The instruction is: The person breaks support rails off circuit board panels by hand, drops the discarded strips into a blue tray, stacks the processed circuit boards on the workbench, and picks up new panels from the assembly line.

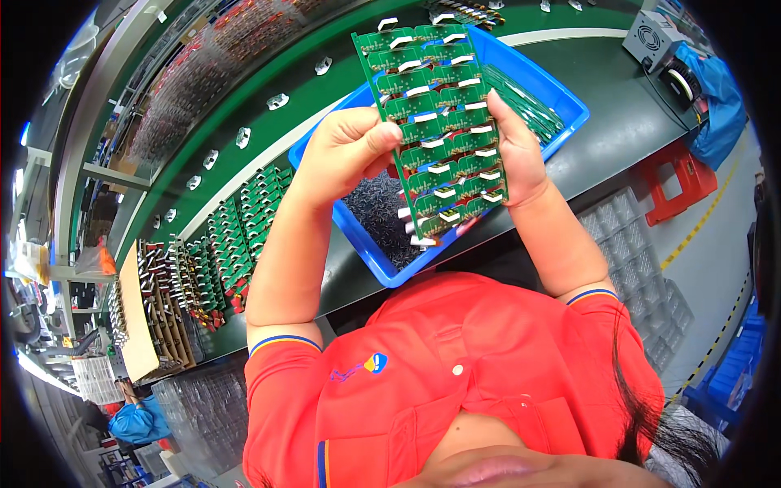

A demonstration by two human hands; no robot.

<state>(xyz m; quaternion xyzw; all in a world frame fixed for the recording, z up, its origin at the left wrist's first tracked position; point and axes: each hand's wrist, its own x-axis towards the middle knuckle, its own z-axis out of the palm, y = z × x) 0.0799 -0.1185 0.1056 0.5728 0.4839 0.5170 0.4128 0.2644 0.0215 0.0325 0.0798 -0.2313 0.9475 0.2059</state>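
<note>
A green circuit board panel (425, 104), made of many small boards in two columns with white connectors, is held up and tilted between both hands. My left hand (346, 150) is closed on its left edge, thumb on the near face. My right hand (521, 154) grips the right edge, its thumb along the side and the other fingers mostly hidden behind the panel. Below the panel stands a blue plastic bin (376, 264). Small dark pieces (376, 213) fill its left part, and thin green strips (529, 102) lie in its right part.
Rows of green boards (244, 213) stand on the bench at left, beside a cardboard box (140, 321) of wired parts. Small clear pieces (277, 102) sit along the green belt. A grey metal box with a fan (651, 37) and a red stool (679, 183) are at right.
</note>
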